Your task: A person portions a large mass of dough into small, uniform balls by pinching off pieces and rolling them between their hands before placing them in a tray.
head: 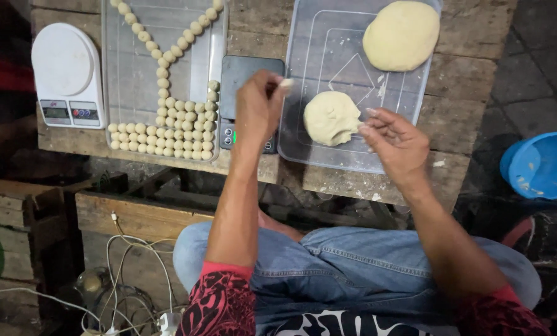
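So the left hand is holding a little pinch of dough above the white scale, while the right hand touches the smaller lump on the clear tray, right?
Not quite. The head view shows the left hand holding the dough pinch above the black scale, not the white scale. The right hand does touch the smaller lump on the clear tray.

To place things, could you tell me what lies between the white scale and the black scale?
A clear tray of small dough balls lies between them, in the head view.

- White kitchen scale (pixel 67 74) at the far left of the surface (pixel 471 37): a small grey rectangular screen (pixel 56 112) on its front edge.
- Black scale (pixel 248 81) at centre: a green glow (pixel 234 137) on its front, the display largely hidden behind the left hand (pixel 258 109).
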